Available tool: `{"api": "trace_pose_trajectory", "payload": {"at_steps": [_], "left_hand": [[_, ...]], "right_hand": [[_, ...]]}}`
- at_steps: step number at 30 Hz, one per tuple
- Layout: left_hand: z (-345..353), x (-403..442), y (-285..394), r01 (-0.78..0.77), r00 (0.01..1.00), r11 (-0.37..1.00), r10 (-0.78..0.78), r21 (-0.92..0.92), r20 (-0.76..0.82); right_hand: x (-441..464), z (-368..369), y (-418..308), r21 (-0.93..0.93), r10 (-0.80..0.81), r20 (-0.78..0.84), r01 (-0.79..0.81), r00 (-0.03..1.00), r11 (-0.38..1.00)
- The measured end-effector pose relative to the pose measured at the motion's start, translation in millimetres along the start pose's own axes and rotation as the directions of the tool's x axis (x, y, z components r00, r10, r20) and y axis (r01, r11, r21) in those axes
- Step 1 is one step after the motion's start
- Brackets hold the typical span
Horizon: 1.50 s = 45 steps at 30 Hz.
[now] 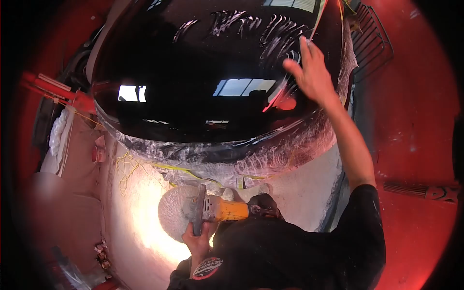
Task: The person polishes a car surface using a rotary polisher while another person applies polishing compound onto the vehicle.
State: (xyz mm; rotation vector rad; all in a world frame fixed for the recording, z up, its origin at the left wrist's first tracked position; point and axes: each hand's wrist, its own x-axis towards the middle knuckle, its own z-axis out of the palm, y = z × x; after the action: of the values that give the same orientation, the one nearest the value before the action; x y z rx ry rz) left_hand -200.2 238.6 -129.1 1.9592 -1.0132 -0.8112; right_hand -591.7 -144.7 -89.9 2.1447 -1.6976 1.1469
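My left hand [195, 240] is wrapped round the grey handle of a yellow rotary polisher [232, 210]. The polisher lies across the front of my body, its pale, fluffy wool pad [170, 211] to the left. Farther up, my right hand [314, 72] is over the right side of a glossy black car panel [164, 92], thumb and fingers apart. I cannot tell whether its fingertips touch the surface. Whitish curved smears [280, 31] streak the panel near those fingers. Windows and a reddish image of the hand are mirrored in the gloss.
Smeared masking plastic [193, 152] wraps the panel's lower edge. A yellow cord [126, 169] trails on the brightly lit floor [299, 198]. A wire rack [374, 36] and a brush-like tool [411, 189] are at the right, by red surfaces. A red bar [58, 92] stands at the left.
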Motion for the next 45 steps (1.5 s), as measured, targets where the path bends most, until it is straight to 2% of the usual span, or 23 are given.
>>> {"api": "trace_pose_trajectory", "payload": {"at_steps": [1,3,5,6,8,10,13,15,16,17,19,21,23,25,26,27,29,32,34,37,41,43,45], "left_hand": [[-2.4,0.2,7.2,-0.051,0.999,0.998,0.051,-0.02,-0.003],[-9.5,-2.2,13.4,-0.061,0.998,0.997,0.063,0.038,-0.031],[-15.6,-4.5,29.0,-0.063,0.997,0.997,0.064,0.043,-0.044],[-17.5,-3.8,34.8,-0.062,0.996,0.998,0.064,0.031,-0.059],[-20.3,-1.3,41.7,-0.062,0.994,0.998,0.062,0.006,-0.088],[-27.9,2.7,33.5,-0.127,0.984,0.991,0.131,0.042,-0.118],[-36.7,9.5,41.4,-0.204,0.969,0.978,0.207,0.034,-0.137],[-40.7,8.2,45.2,-0.201,0.972,0.979,0.196,-0.023,-0.128],[-42.3,10.0,46.1,-0.214,0.966,0.977,0.212,0.002,-0.145],[-46.4,11.3,49.7,-0.241,0.961,0.97,0.242,0.026,-0.132],[-52.0,15.8,57.6,-0.292,0.944,0.954,0.299,0.067,-0.142],[-55.3,23.3,49.1,-0.309,0.941,0.949,0.314,0.06,-0.126],[-57.8,26.3,71.3,-0.425,0.895,0.895,0.438,0.136,-0.084],[-56.9,28.8,75.5,-0.439,0.897,0.897,0.441,0.055,-0.04],[-56.7,30.9,70.9,-0.466,0.884,0.884,0.467,0.041,-0.023],[-57.3,30.6,71.6,-0.489,0.871,0.872,0.49,0.035,-0.031],[-57.5,31.3,75.0,-0.541,0.84,0.84,0.542,0.023,-0.027],[-55.6,35.1,74.0,-0.608,0.794,0.794,0.607,0.003,0.026],[-56.2,35.0,71.5,-0.632,0.77,0.774,0.633,-0.041,0.084],[-52.4,40.2,73.8,-0.711,0.675,0.69,0.724,-0.138,0.141],[-42.6,43.0,80.5,-0.773,0.536,0.568,0.823,-0.284,0.186],[-38.8,43.9,85.2,-0.788,0.486,0.526,0.85,-0.319,0.203],[-35.5,46.3,88.4,-0.803,0.439,0.491,0.871,-0.339,0.221]], "right_hand": [[35.9,14.4,25.1,-0.202,-0.036,-0.016,0.032,0.999,0.979],[83.6,18.4,17.7,-0.276,0.022,0.204,0.036,0.979,0.96],[74.1,34.5,-31.3,-0.078,-0.296,0.297,0.332,0.908,0.94],[76.4,17.5,-67.2,0.037,-0.272,0.451,0.287,0.85,0.957],[107.2,38.0,-76.3,0.007,-0.227,0.349,0.24,0.909,0.971],[145.9,70.7,-85.8,-0.071,-0.187,0.227,0.208,0.956,0.976],[137.6,86.3,-148.7,-0.076,-0.22,0.579,0.321,0.785,0.944],[105.5,83.4,-195.1,0.141,-0.395,0.642,0.405,0.657,0.903],[110.1,79.1,-204.4,0.193,-0.39,0.687,0.364,0.613,0.911],[120.1,87.1,-198.3,0.21,-0.369,0.613,0.306,0.699,0.929],[150.0,116.1,-162.3,0.035,-0.257,0.298,0.259,0.919,0.965],[175.9,155.1,-115.9,-0.128,-0.103,0.365,0.159,0.925,0.979],[172.9,112.7,-156.9,0.051,-0.167,0.628,0.174,0.76,0.983],[161.5,111.4,-172.3,0.085,-0.233,0.605,0.23,0.762,0.97],[149.9,126.7,-164.4,-0.013,-0.274,0.329,0.295,0.903,0.955],[146.6,151.4,-145.8,-0.13,-0.241,0.37,0.306,0.897,0.943],[128.9,144.6,-159.7,-0.195,-0.285,0.318,0.357,0.904,0.914],[91.3,85.1,-212.5,0.035,-0.343,0.555,0.391,0.758,0.92],[69.1,80.1,-218.5,0.222,-0.383,0.489,0.313,0.783,0.923],[43.5,77.6,-226.4,0.448,-0.432,0.387,0.244,0.814,0.86],[6.0,66.7,-242.6,0.658,-0.465,0.39,0.114,0.795,0.745],[-5.7,53.8,-236.2,0.733,-0.401,0.616,-0.306,0.678,0.607],[-26.8,63.7,-198.0,0.642,-0.217,0.762,-0.664,0.611,0.383]]}}
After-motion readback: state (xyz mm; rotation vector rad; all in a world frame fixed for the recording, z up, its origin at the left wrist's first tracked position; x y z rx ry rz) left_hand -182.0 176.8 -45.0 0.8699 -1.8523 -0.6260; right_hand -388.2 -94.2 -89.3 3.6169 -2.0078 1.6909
